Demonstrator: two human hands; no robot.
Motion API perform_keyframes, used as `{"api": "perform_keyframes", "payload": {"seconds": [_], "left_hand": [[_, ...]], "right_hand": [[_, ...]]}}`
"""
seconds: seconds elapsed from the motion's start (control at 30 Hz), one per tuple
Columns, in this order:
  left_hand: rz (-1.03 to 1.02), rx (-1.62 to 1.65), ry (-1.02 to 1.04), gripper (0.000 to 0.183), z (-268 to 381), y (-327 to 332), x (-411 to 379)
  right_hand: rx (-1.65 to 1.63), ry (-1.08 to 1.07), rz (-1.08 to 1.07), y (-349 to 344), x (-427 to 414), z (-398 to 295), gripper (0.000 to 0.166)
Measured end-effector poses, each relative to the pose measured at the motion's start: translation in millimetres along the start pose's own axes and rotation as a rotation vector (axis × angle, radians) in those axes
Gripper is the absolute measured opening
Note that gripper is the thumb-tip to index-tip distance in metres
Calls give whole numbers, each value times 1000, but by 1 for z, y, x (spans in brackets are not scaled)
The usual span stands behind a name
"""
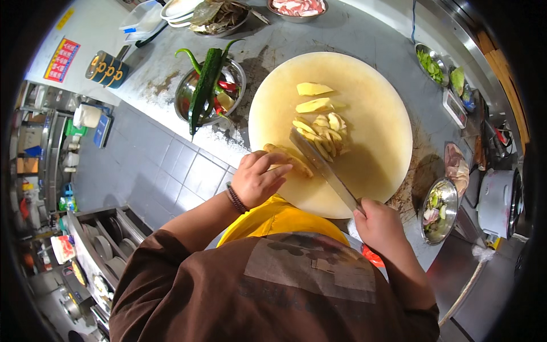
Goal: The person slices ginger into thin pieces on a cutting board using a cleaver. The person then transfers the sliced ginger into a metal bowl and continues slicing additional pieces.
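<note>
A round cutting board (pixel 376 128) lies before me on a metal table. My right hand (pixel 378 222) is closed on the handle of a kitchen knife (pixel 327 171), whose blade points up and left beside a pile of cut ginger slices (pixel 327 134). Above that pile lie two larger peeled pieces, the upper ginger piece (pixel 314 89) and the lower ginger piece (pixel 315 105). My left hand (pixel 261 177), a bead bracelet at its wrist, is at the board's lower left edge. Its fingers are bent over unpeeled ginger (pixel 295 162); whether they grip it is hard to tell.
Left of the board, a steel bowl (pixel 181 96) holds a cucumber (pixel 206 85) and peppers. Raw meat fills a bowl (pixel 299 18) at the top. Along the right stand a bowl of scraps (pixel 442 209), a piece of meat (pixel 456 169), a scale (pixel 454 107) and a pot (pixel 495 203).
</note>
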State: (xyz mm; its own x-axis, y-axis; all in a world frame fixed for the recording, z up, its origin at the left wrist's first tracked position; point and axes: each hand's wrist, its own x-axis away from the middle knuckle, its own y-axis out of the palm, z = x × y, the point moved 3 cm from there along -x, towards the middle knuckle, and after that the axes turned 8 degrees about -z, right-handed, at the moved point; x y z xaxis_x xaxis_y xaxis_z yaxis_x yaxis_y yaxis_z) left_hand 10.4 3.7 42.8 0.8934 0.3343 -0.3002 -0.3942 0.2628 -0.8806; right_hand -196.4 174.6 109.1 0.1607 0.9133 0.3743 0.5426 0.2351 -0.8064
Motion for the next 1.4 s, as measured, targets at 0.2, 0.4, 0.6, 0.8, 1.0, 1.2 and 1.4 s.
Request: {"api": "perform_keyframes", "payload": {"seconds": [0.2,0.4,0.6,0.8,1.0,1.2,1.4], "left_hand": [[-16,-67,131,29,-3,22,-26],[-18,-94,156,27,-7,32,-18],[-40,-103,148,28,-7,31,-20],[-70,-49,138,28,-9,31,-21],[-16,15,152,30,-7,27,-26],[-18,-22,148,27,-4,26,-26],[-30,-52,151,27,-3,25,-27]], "right_hand": [[83,-31,22,2,2,-17,10],[101,-38,-42,2,8,-25,6],[35,40,-185,0,6,-31,5],[-88,133,-293,16,-26,-36,10],[-179,108,-59,3,-26,-32,9],[-108,146,-159,-4,-4,-43,8],[-141,186,-274,-3,-4,-49,9]]}}
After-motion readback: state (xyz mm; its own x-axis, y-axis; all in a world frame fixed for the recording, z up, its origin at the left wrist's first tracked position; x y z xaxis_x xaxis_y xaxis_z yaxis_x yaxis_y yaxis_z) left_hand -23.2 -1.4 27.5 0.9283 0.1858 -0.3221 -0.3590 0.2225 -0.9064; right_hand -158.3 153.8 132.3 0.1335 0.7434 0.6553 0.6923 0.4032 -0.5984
